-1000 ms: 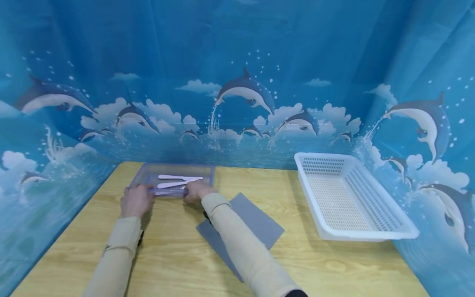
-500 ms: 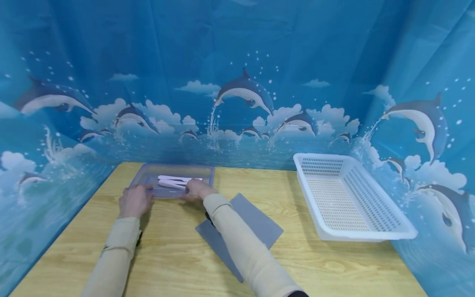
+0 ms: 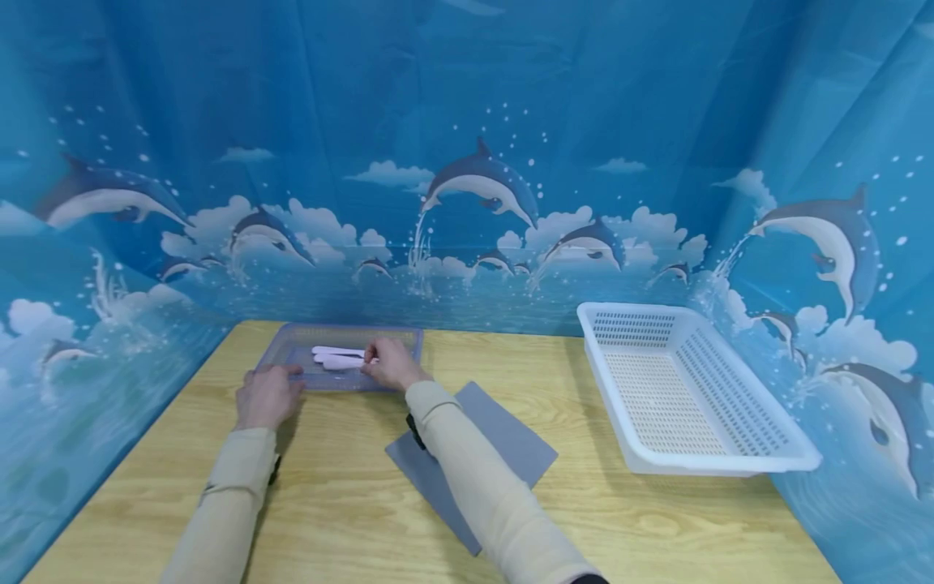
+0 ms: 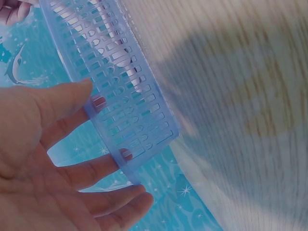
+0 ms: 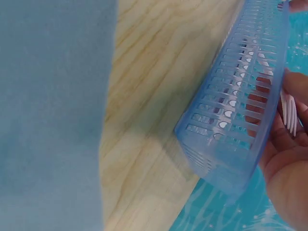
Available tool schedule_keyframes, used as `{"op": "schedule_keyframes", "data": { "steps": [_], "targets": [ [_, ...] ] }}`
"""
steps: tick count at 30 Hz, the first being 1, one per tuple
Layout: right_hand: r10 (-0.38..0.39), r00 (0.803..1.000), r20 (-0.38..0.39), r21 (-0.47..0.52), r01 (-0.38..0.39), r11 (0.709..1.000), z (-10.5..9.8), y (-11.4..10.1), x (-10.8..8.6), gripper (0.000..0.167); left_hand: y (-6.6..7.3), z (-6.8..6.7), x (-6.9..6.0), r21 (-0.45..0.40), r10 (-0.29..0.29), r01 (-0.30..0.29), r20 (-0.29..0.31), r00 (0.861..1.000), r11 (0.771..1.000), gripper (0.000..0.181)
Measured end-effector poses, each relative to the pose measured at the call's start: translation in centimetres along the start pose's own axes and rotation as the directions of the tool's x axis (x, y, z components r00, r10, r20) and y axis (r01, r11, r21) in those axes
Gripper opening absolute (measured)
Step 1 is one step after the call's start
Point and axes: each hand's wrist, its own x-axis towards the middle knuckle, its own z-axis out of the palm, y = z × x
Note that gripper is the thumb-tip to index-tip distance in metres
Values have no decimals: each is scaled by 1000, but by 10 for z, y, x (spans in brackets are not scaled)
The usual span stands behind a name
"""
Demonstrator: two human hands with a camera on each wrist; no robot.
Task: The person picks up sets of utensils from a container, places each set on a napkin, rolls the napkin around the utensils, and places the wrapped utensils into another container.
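Note:
At the table's far left stands a translucent blue-purple slotted plastic basket [image 3: 288,345]. My left hand [image 3: 268,396] grips its near rim at the left corner, thumb on one side and fingertips over the other, as the left wrist view shows. Over the basket's right part, my right hand [image 3: 394,363] pinches a pale pink fork [image 3: 343,363]. Its tines [image 5: 289,115] show between the fingers in the right wrist view, and its handle points left. Behind it in the basket lies another pale handle [image 3: 332,350]; its other end is hidden by the hand.
A grey square sheet [image 3: 503,430] lies on the wooden table [image 3: 343,487], partly under the right forearm. To the right stands a large white slotted basket [image 3: 657,397]. A blue dolphin-print curtain [image 3: 467,105] hangs around the table's back and sides.
My right hand has risen slightly from the near rim over the basket, and the fork's handle has shifted with it. The left hand has stayed on the rim.

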Motion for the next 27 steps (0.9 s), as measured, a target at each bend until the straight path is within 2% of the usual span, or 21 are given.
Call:
{"op": "schedule_keyframes", "data": {
  "steps": [3, 6, 12, 18, 20, 27],
  "targets": [
    [6, 1000, 8, 51, -6, 999, -2, 0, -1, 17, 1, 1, 0, -1, 1, -1, -3, 1000, 1000, 31],
    [24, 1000, 7, 154, -25, 988, -3, 1, -2, 25, 2, 1, 0, -6, 1, -1, -10, 1000, 1000, 32],
    [37, 997, -64, 342, -13, 940, -9, 1, -6, 19, 6, 1, -1, -13, -3, 2, -13, 1000, 1000, 34],
    [89, 992, -89, 517, -31, 855, -19, -2, -9, 13, 15, -2, -3, -17, 2, -2, -14, 1000, 1000, 39],
    [98, 992, -79, 566, -36, 824, -24, -3, -12, 14, 18, -2, -4, -23, 21, -22, -33, 999, 999, 40],
    [86, 993, -87, 665, -6, 747, -39, 5, -23, 25, 33, 0, -6, -17, 94, -97, -131, 987, 995, 37]
  ]
}}
